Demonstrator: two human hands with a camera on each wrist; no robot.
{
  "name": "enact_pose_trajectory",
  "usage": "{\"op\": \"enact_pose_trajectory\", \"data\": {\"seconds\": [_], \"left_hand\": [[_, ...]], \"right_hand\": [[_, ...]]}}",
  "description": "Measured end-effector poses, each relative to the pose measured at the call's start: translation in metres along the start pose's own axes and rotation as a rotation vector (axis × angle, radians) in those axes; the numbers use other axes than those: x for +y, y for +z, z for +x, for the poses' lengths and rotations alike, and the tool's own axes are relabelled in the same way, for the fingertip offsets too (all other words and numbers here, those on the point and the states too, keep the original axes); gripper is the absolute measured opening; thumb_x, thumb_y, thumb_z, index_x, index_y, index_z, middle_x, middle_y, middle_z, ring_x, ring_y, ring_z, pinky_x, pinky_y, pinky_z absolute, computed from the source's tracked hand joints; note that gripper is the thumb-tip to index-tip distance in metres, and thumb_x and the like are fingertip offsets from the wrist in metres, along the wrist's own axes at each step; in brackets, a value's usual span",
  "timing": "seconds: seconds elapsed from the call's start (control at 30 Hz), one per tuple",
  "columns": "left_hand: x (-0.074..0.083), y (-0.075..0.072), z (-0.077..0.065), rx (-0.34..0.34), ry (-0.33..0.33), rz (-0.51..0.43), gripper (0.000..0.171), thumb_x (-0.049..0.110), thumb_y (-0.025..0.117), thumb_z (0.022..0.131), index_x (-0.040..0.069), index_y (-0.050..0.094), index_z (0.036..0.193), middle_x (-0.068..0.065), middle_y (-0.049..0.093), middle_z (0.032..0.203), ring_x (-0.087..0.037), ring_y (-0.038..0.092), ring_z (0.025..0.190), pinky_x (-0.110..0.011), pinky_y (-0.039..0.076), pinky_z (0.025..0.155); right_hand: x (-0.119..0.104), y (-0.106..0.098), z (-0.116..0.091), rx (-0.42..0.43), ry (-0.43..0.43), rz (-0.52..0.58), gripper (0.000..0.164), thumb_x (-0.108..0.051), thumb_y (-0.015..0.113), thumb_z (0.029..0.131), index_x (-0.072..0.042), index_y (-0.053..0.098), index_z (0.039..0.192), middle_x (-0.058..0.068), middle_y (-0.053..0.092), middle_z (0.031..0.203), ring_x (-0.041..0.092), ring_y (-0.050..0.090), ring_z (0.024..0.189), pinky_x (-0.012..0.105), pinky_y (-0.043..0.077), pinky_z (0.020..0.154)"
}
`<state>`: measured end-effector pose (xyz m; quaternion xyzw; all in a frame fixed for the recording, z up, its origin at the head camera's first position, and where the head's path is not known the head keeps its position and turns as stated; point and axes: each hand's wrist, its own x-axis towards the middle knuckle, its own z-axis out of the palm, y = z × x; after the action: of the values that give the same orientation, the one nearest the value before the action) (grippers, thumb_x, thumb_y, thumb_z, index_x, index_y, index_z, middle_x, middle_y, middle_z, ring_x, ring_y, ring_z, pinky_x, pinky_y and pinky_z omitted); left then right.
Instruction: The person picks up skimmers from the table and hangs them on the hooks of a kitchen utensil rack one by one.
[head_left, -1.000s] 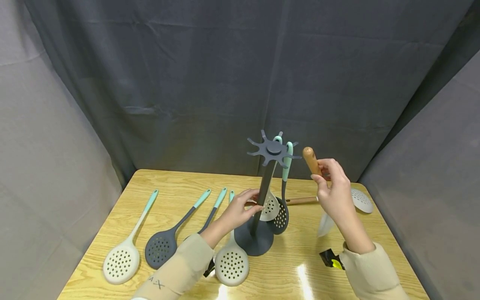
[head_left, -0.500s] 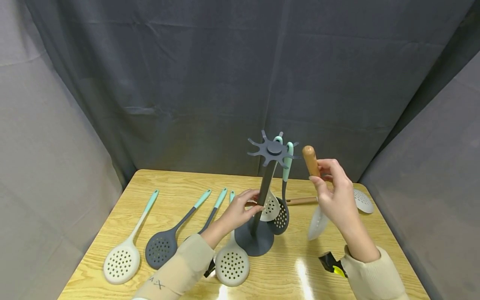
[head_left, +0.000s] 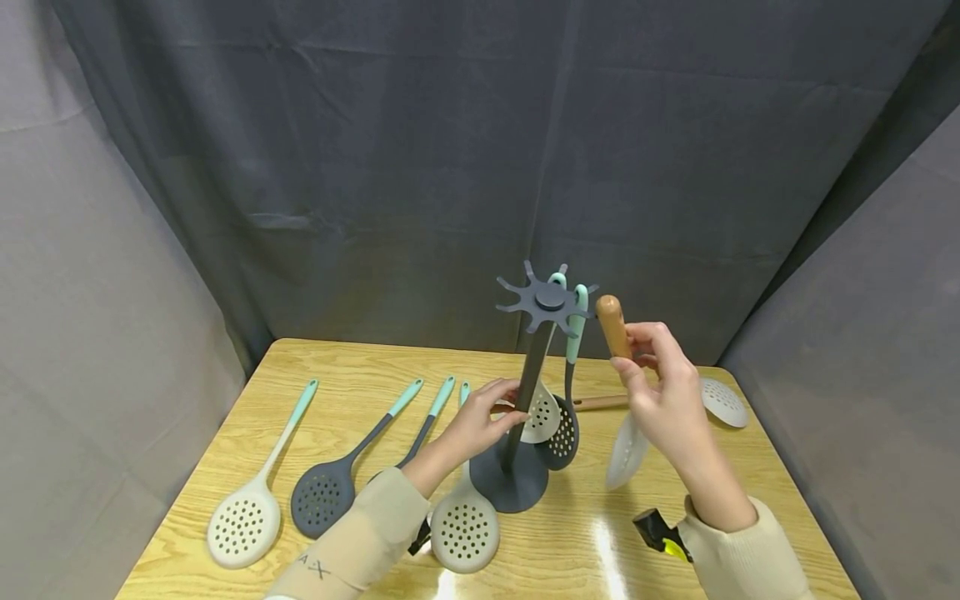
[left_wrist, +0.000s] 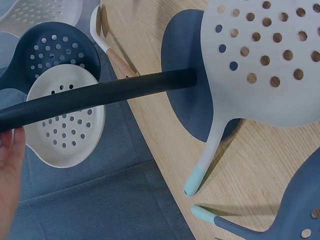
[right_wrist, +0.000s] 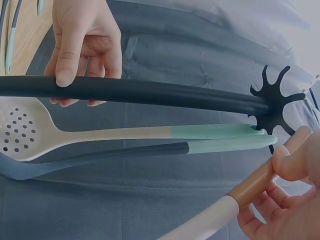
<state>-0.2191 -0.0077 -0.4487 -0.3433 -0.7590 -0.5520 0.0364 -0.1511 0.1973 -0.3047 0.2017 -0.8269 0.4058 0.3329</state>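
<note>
My left hand (head_left: 483, 417) grips the post (right_wrist: 165, 95) of a dark utensil stand, which has a round base (head_left: 521, 492) and a star-shaped ring of hooks (head_left: 542, 302) on top. My right hand (head_left: 663, 392) pinches the wooden handle (head_left: 613, 329) of a white skimmer (left_wrist: 42, 14), right of the hooks. The head of that skimmer hangs below the hand. On the stand's far right side hang a cream skimmer (right_wrist: 25, 130) and a dark skimmer (head_left: 564, 442), both mint-handled. In the right wrist view the wooden handle's end overlaps the hooks.
Left of the stand, a cream skimmer (head_left: 243, 527), a dark skimmer (head_left: 322, 496) and other mint-handled utensils lie on the wooden table (head_left: 187, 500). Another cream skimmer (head_left: 465, 529) lies beside the base. A perforated white head (head_left: 723, 402) lies at the right edge, and a wooden handle (head_left: 600, 402) lies behind the stand.
My right hand has shifted slightly left, bringing the wooden handle closer to the hooks, while the skimmer's head has swung left. My left hand stays on the post.
</note>
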Motion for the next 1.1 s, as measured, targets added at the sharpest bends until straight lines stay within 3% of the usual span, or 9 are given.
{"op": "enact_pose_trajectory", "data": {"seconds": [1.1], "left_hand": [[-0.001, 0.001, 0.0, 0.005, 0.031, -0.007, 0.038, 0.004, 0.064, 0.084, 0.002, 0.054, 0.121, -0.012, 0.059, 0.106, -0.023, 0.06, 0.096, -0.023, 0.053, 0.083]], "right_hand": [[-0.007, 0.023, -0.004, 0.006, 0.07, 0.042, 0.026, 0.014, 0.061, 0.079, 0.005, 0.053, 0.102, 0.013, 0.057, 0.089, 0.01, 0.052, 0.082, 0.009, 0.045, 0.07]]}}
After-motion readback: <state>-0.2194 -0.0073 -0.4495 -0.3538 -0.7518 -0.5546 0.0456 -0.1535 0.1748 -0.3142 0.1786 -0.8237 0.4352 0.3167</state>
